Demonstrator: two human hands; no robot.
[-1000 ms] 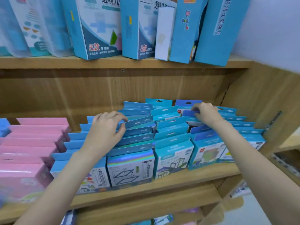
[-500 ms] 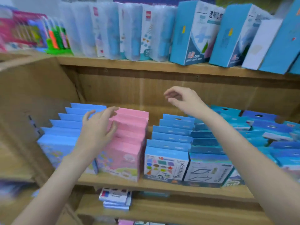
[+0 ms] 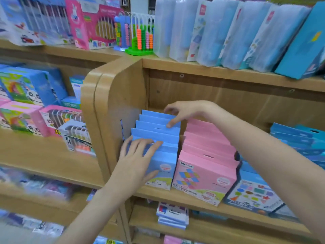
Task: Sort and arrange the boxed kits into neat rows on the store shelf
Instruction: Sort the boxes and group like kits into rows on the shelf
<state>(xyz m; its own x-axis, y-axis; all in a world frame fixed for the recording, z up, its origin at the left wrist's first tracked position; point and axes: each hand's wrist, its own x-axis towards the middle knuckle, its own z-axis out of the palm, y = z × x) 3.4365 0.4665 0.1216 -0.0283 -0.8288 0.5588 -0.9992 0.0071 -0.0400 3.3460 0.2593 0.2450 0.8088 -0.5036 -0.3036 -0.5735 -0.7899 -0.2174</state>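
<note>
Blue boxes (image 3: 156,136) stand in a row running six to twelve o'clock at the shelf's (image 3: 193,197) left end; left hand (image 3: 137,159) lies spread, flat on the front ones; right hand (image 3: 184,111), fingers loosely apart, touches those behind; pink boxes (image 3: 207,155) stand at three o'clock.

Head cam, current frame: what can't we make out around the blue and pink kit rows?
- Front blue kit: left part of its face hidden by the left hand.
- Rear blue kits: only top flaps show; right hand covers the back ones.
- Pink kits: print too small to read.
- Neighbouring shelf boxes, left: motion-blurred.
- Darker blue kits, right: partly behind the right forearm, cut by the frame edge.
</note>
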